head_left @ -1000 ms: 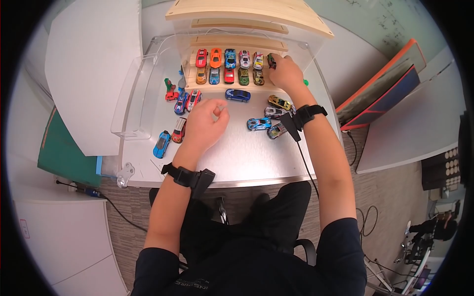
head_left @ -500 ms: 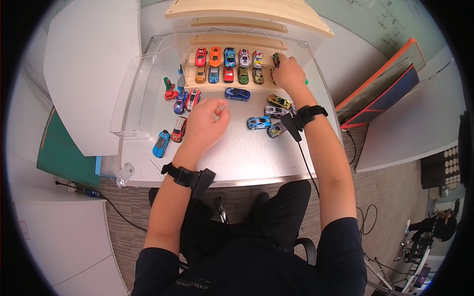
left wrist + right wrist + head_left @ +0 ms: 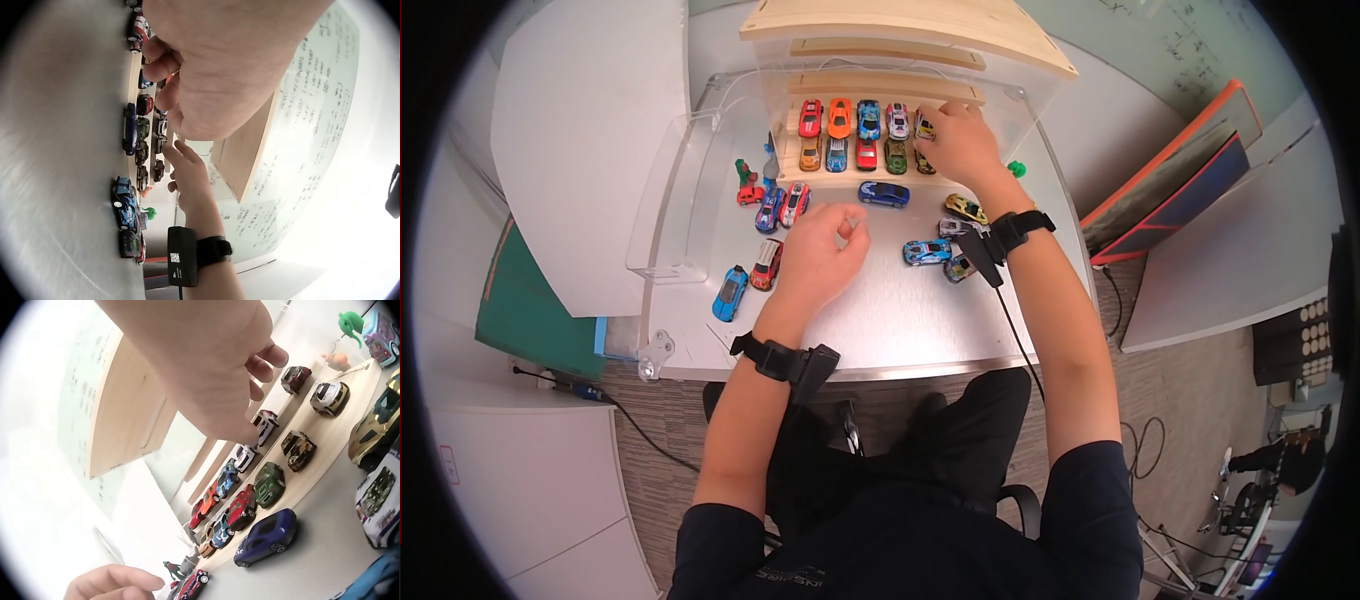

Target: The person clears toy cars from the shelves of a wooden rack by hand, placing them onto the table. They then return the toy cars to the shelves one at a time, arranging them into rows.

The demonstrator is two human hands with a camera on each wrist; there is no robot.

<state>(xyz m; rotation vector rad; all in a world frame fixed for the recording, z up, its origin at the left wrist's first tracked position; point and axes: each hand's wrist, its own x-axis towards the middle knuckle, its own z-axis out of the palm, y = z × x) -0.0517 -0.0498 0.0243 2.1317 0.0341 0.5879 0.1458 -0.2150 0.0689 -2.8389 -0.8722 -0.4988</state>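
My right hand [image 3: 960, 145] reaches over the right end of two rows of small toy cars on a wooden board [image 3: 860, 180]. Its thumb tip is right at a white toy car [image 3: 267, 425] in the back row; whether the fingers pinch that car I cannot tell. Beyond the hand, a dark red car [image 3: 295, 379] and a white-and-gold car [image 3: 329, 397] end the rows. My left hand [image 3: 825, 255] hovers at the table's middle, fingers loosely curled around nothing. A dark blue car [image 3: 884, 194] lies between the hands, in front of the board.
Blue [image 3: 730, 293] and red [image 3: 766, 264] cars lie at the left, beside a clear plastic tray [image 3: 665, 270]. Several more, including a light-blue car [image 3: 927, 252], cluster under my right wrist. A wooden shelf top [image 3: 900, 25] overhangs the rows.
My right hand has shifted left along the rows, from the sixth pair of cars to the fifth, uncovering a green toy behind it. My left hand stays in place.
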